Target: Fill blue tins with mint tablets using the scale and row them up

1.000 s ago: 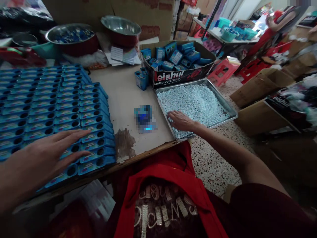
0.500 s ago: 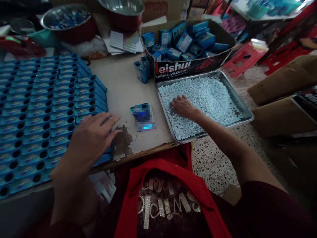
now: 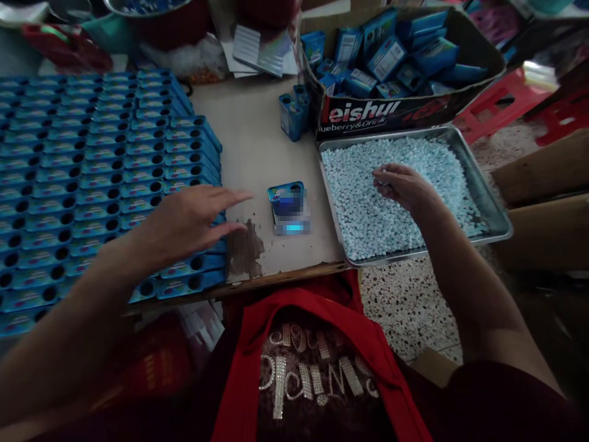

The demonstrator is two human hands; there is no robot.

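Note:
My left hand [image 3: 197, 212] hovers at the right edge of the rows of blue packs [image 3: 105, 147], thumb and fingers apart, nothing between them. Just right of its fingertips, a small blue pack with a digital display [image 3: 291, 209] sits on the table, partly pixelated. My right hand [image 3: 399, 184] is over the metal tray [image 3: 499, 230] of pale blue pellets [image 3: 363, 215], its fingers drawn together; what they hold, if anything, is too small to make out.
Behind the tray is a carton [image 3: 363, 120] of blue packs, with small packs [image 3: 292, 113] standing beside it. White cards [image 3: 260, 49] and a red bowl [image 3: 184, 24] are at the back. A red stool [image 3: 501, 101] stands right.
My left hand has moved right, toward the pack with the display. My right hand has shifted across the pellets and its fingers have closed. The view has shifted too.

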